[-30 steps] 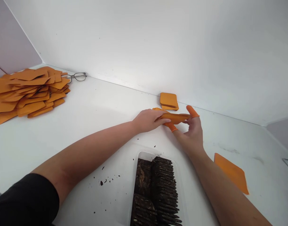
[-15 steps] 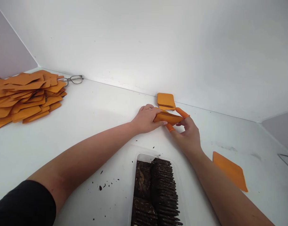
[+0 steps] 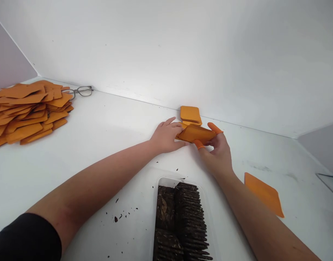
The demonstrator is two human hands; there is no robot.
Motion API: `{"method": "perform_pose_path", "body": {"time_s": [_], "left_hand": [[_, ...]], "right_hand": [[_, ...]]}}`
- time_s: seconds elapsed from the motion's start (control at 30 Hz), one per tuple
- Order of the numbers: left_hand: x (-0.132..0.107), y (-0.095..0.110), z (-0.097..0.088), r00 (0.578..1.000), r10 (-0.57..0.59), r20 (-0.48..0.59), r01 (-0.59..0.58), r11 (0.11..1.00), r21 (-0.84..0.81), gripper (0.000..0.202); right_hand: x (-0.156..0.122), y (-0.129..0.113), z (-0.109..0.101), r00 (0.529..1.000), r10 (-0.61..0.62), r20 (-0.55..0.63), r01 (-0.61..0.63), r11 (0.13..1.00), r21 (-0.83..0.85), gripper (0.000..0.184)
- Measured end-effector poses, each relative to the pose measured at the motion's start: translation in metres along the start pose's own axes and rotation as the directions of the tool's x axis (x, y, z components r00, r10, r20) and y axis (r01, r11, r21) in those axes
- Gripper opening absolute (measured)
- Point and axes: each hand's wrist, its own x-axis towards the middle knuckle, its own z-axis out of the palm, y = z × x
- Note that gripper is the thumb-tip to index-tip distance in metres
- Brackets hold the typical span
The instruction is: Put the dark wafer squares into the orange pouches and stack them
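I've got both hands on the orange pouch (image 3: 196,133): right hand (image 3: 219,154) pinching its near edge, left hand (image 3: 166,136) gripping its left end. Small stack (image 3: 190,114) just beyond, against the wall; open table (image 3: 106,123) left of my left hand.

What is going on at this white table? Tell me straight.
A person holds a flat orange pouch between both hands: the left hand grips its left edge, and the right hand, wearing orange rubber finger cots, pinches its right side. Behind it lies a small stack of orange pouches by the wall. A clear plastic tray of dark brown crackers sits nearest the person, with a big pile of orange pouches far left.
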Motion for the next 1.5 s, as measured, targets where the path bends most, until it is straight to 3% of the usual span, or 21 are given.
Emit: {"method": "perform_pose_path", "body": {"time_s": [0.07, 0.13, 0.27, 0.37, 0.47, 0.63, 0.73, 0.9, 1.0, 1.1, 1.33, 1.5], "left_hand": [[-0.001, 0.0, 0.0, 0.999, -0.046, 0.025, 0.045, 0.999, 0.02, 0.065], [0.0, 0.0, 0.001, 0.996, -0.081, 0.042, 0.08, 0.996, 0.035, 0.07], [0.002, -0.004, 0.002, 0.99, -0.137, 0.039, 0.136, 0.99, 0.031, 0.056], [0.006, -0.009, 0.002, 0.986, -0.165, 0.011, 0.165, 0.986, -0.003, 0.045], [0.008, -0.013, 0.0, 0.984, -0.179, -0.017, 0.178, 0.983, -0.044, 0.045], [0.007, -0.011, -0.004, 0.981, -0.194, -0.005, 0.192, 0.974, -0.121, 0.091], [0.005, -0.007, -0.005, 0.982, -0.187, 0.037, 0.19, 0.969, -0.159, 0.107], [0.006, -0.006, -0.004, 0.983, -0.167, 0.077, 0.179, 0.966, -0.185, 0.129], [0.005, -0.008, -0.002, 0.987, -0.13, 0.092, 0.147, 0.965, -0.219, 0.125], [-0.001, -0.005, 0.002, 0.991, -0.064, 0.114, 0.095, 0.953, -0.288, 0.115], [-0.012, 0.008, 0.011, 0.99, 0.084, 0.109, -0.033, 0.917, -0.398, 0.083], [-0.011, 0.007, 0.013, 0.991, 0.098, 0.095, -0.048, 0.904, -0.424, 0.082]], "right_hand": [[0.002, 0.001, 0.0, 1.0, 0.015, -0.025, -0.015, 1.0, 0.026, 0.078], [0.004, 0.003, -0.002, 0.997, 0.045, -0.059, -0.043, 0.998, 0.049, 0.077], [0.009, 0.009, -0.006, 0.989, 0.116, -0.092, -0.105, 0.987, 0.118, 0.067], [0.014, 0.015, -0.005, 0.988, 0.155, -0.003, -0.152, 0.971, 0.184, 0.05], [0.018, 0.02, -0.003, 0.981, 0.174, 0.085, -0.188, 0.959, 0.21, 0.044], [0.015, 0.019, -0.008, 0.962, 0.183, 0.2, -0.215, 0.964, 0.153, 0.052], [0.012, 0.014, -0.01, 0.956, 0.16, 0.247, -0.184, 0.98, 0.08, 0.061], [0.015, 0.011, -0.002, 0.974, 0.136, 0.183, -0.11, 0.984, -0.142, 0.062], [0.019, 0.011, -0.001, 0.972, 0.135, 0.191, -0.091, 0.97, -0.225, 0.058], [0.018, 0.007, -0.007, 0.954, 0.125, 0.271, -0.067, 0.975, -0.213, 0.053], [0.01, -0.01, -0.015, 0.873, 0.026, 0.487, -0.076, 0.994, 0.083, 0.048], [0.01, -0.014, -0.013, 0.866, 0.01, 0.5, -0.089, 0.987, 0.134, 0.049]]}}
